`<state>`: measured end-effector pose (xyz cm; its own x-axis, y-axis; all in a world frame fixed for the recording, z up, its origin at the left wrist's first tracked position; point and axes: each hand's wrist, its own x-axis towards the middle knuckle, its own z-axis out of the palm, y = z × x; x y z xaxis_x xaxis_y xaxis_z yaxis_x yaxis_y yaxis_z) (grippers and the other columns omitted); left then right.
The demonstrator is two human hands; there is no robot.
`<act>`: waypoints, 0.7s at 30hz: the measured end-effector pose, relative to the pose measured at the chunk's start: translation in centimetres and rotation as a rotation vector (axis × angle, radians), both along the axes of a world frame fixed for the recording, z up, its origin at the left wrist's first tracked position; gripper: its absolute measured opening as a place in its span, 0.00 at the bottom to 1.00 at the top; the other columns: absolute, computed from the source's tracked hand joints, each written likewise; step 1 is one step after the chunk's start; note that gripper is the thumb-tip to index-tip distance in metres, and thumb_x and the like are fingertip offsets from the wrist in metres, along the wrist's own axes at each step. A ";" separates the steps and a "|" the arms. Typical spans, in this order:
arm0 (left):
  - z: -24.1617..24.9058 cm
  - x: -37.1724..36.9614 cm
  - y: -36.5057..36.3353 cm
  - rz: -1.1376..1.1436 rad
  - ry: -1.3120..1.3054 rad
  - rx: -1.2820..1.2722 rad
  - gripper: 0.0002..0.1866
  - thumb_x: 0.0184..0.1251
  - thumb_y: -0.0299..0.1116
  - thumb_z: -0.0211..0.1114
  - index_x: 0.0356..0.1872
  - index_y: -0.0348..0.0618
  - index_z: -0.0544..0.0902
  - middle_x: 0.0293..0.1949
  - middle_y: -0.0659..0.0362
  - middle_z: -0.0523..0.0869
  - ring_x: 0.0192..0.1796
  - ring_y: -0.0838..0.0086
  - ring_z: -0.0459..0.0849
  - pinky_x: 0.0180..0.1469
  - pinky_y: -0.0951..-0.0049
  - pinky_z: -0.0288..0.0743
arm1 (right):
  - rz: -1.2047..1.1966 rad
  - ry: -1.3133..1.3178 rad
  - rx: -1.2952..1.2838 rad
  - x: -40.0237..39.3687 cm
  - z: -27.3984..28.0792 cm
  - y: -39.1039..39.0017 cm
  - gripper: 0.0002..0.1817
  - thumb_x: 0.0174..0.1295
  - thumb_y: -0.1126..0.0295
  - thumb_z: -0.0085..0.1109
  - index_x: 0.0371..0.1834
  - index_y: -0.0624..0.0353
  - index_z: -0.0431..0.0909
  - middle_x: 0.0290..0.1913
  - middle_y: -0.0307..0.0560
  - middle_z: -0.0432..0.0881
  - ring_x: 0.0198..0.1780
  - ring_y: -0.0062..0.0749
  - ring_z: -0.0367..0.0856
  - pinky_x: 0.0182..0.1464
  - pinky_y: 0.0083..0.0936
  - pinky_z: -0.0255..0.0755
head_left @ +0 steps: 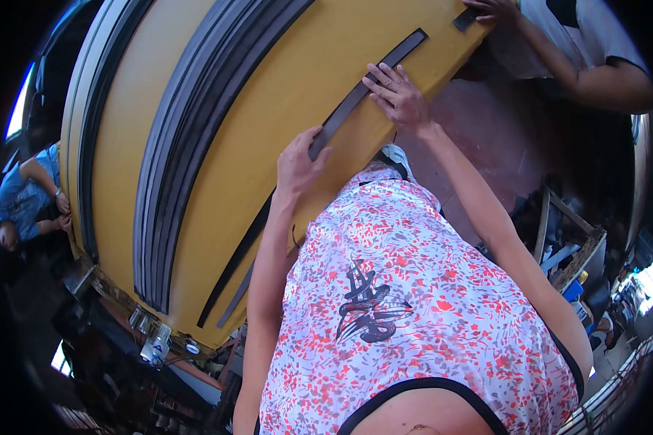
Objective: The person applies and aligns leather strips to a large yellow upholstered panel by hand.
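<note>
A long, flat, dark-grey strip lies at one o'clock on the smooth yellow tabletop — left hand half-curled on it, hold unclear; right hand spread, clasping nothing. Even pressure should keep it straight.

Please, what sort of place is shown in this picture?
Probably a workshop: long, flat, dark grey strips lie on a broad yellow-topped table, and a blue-shirted person and another in a light top are at its edges.
</note>
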<state>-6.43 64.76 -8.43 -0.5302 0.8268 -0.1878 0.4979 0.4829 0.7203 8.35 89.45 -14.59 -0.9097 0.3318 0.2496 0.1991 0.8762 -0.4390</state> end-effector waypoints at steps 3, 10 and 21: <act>0.3 -0.3 -1.9 0.004 -0.029 -0.012 0.24 0.58 0.33 0.74 0.57 0.45 0.82 0.42 0.51 0.86 0.44 0.58 0.87 0.48 0.63 0.80 | -0.015 0.021 0.004 -0.1 0.0 0.7 0.20 0.68 0.60 0.61 0.63 0.41 0.81 0.73 0.34 0.71 0.74 0.36 0.68 0.76 0.47 0.57; 0.7 0.2 -3.2 0.037 -0.026 -0.009 0.23 0.57 0.30 0.74 0.56 0.42 0.83 0.39 0.52 0.86 0.40 0.62 0.86 0.44 0.66 0.80 | -0.037 -0.004 0.106 -0.4 0.3 1.9 0.16 0.66 0.61 0.63 0.57 0.43 0.84 0.69 0.35 0.76 0.69 0.36 0.73 0.74 0.50 0.60; -0.5 0.6 -3.8 0.100 0.019 0.101 0.20 0.57 0.28 0.74 0.53 0.43 0.85 0.39 0.54 0.86 0.41 0.62 0.87 0.44 0.66 0.80 | 0.135 0.018 0.028 -1.3 1.7 0.2 0.13 0.62 0.66 0.66 0.50 0.49 0.86 0.65 0.40 0.79 0.62 0.35 0.77 0.70 0.41 0.66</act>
<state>-5.83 60.99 -8.89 -0.6135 0.7838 -0.0959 0.4646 0.4565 0.7588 7.01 89.67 -12.84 -0.9410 0.1991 0.2736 0.0706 0.9064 -0.4166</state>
